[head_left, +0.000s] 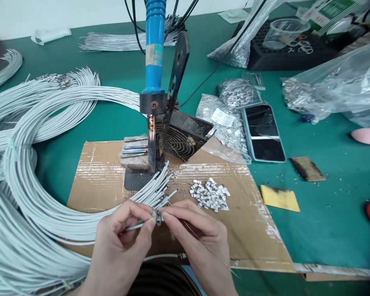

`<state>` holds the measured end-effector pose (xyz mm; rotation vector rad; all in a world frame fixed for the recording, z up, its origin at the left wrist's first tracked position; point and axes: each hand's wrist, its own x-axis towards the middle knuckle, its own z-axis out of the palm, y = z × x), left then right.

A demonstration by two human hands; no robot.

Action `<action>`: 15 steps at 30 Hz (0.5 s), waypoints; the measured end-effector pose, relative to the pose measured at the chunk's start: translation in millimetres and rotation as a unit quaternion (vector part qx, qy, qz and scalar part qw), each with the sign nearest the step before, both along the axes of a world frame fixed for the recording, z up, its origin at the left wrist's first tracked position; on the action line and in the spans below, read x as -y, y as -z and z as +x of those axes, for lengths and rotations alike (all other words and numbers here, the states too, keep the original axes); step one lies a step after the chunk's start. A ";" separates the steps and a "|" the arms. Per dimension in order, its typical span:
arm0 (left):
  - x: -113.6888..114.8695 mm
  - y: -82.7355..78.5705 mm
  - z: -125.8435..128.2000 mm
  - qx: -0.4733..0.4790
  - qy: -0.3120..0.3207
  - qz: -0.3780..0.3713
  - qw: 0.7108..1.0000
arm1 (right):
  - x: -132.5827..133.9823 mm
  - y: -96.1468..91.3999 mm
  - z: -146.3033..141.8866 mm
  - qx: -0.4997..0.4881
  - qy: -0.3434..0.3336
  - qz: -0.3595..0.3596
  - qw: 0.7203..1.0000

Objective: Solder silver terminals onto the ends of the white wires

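Observation:
My left hand (120,242) is closed, thumb and forefinger pinching a white cable (134,227) close to its end. Right beside it, the fingertips of my right hand (200,240) are pressed together at that cable end, where a small metallic piece is mostly hidden. A thin wire (203,243), like solder, passes between my right fingers and trails over the hand. Just beyond both hands lie the loose ends of a coiled white cable bundle (154,191). A pile of small metal-and-white connectors (210,194) sits to the right on the cardboard (249,230).
A blue-handled soldering iron (154,61) stands upright in a holder before me, with a small black fan (185,137) behind it. Large cable coils (21,172) fill the left. Farther right are a phone (264,132), bagged parts (223,119) and a yellow sponge (280,198).

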<state>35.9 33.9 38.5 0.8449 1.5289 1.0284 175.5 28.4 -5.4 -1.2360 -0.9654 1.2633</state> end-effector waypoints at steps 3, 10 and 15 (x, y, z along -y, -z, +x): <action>-0.2 -0.4 0.0 -0.012 0.006 -0.003 1.000 | -0.7 1.8 2.8 0.005 -0.018 0.007 1.000; -1.8 -1.4 -0.7 -0.029 0.021 0.001 0.999 | 0.0 0.4 1.4 0.012 -0.011 0.012 1.000; -2.9 0.8 -0.9 -0.025 0.018 -0.002 1.000 | 1.4 3.5 -1.4 0.046 0.006 0.040 0.998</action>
